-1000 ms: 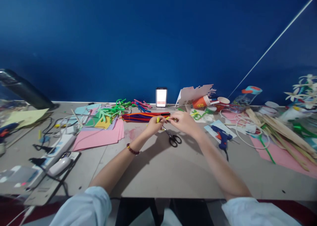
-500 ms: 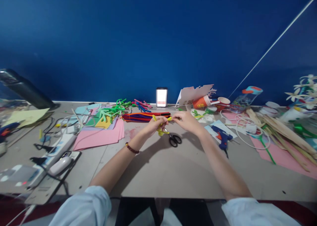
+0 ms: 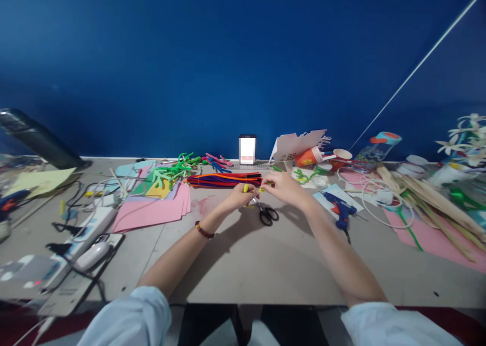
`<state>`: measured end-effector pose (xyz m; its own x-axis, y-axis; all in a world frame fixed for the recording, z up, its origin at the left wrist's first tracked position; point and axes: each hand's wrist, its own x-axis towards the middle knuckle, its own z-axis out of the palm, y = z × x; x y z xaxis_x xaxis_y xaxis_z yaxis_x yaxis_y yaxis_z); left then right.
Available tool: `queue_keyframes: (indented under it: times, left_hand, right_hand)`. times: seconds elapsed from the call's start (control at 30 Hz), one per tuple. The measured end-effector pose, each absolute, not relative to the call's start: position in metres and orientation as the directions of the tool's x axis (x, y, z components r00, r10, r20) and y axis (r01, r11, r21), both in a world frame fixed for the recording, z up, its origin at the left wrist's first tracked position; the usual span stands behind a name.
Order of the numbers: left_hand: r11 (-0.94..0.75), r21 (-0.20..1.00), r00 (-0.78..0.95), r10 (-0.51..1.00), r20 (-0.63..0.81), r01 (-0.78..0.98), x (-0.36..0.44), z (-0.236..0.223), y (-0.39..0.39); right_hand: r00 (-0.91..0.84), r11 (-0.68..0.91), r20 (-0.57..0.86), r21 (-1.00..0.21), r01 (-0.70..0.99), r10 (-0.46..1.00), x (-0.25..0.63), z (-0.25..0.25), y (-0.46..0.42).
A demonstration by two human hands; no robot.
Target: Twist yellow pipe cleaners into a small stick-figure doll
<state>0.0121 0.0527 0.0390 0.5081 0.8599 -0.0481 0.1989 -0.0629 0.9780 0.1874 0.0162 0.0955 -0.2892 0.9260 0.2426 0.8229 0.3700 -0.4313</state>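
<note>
My left hand (image 3: 242,196) is closed around a yellow pipe cleaner (image 3: 246,188), most of which its fingers hide. Close beside it, my right hand (image 3: 281,186) pinches a yellow end of what looks like the same pipe cleaner; whether the two parts join is hidden by the fingers. Black-handled scissors (image 3: 269,215) lie on the table just below both hands, their blades partly under the left fingers. Behind the hands rests a bundle of red, orange and purple pipe cleaners (image 3: 224,179).
Pink paper sheets (image 3: 152,214) and green pipe-cleaner pieces (image 3: 178,169) lie left. A phone (image 3: 247,149) stands against the blue wall. Rightward are a blue glue gun (image 3: 341,208), paper cups (image 3: 308,157) and a white cable (image 3: 364,197). A power strip (image 3: 81,240) sits far left.
My left hand has turned and dropped slightly, so less of the yellow pipe cleaner shows. My right hand has shifted a little lower and stays close to the left.
</note>
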Motion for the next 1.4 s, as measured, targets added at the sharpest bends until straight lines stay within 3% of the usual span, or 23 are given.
queue_keyframes:
  times: [0.23,0.4,0.53,0.8,0.97,1.17,1.4]
  left_hand:
    - [0.138,0.990,0.373,0.921,-0.112,-0.041,0.014,0.039,0.054]
    - [0.346,0.917,0.449,0.864,-0.227,-0.201,0.012,0.045,0.052]
    - [0.409,0.878,0.531,0.815,-0.230,-0.247,0.011,0.048,0.051]
    - [0.348,0.917,0.673,0.728,-0.134,-0.194,0.007,0.051,0.048]
    - [0.209,0.977,0.757,0.645,-0.106,-0.042,0.005,0.056,0.043]
    - [0.007,0.993,0.639,0.765,-0.083,0.121,0.010,0.052,0.041]
    - [0.054,0.999,0.464,0.884,-0.051,0.006,0.014,0.049,0.045]
  right_hand:
    - [-0.271,0.350,0.230,-0.466,0.812,0.935,0.188,0.093,0.018]
    - [-0.262,0.323,0.192,-0.475,0.819,0.946,0.188,0.094,0.018]
    - [-0.292,0.341,0.176,-0.464,0.817,0.940,0.192,0.093,0.019]
    - [-0.293,0.312,0.126,-0.557,0.770,0.948,0.207,0.096,0.022]
    - [-0.293,0.315,0.139,-0.614,0.724,0.946,0.209,0.107,0.018]
    - [-0.299,0.338,0.172,-0.626,0.703,0.939,0.203,0.112,0.011]
    - [-0.312,0.345,0.170,-0.646,0.681,0.935,0.200,0.113,0.006]
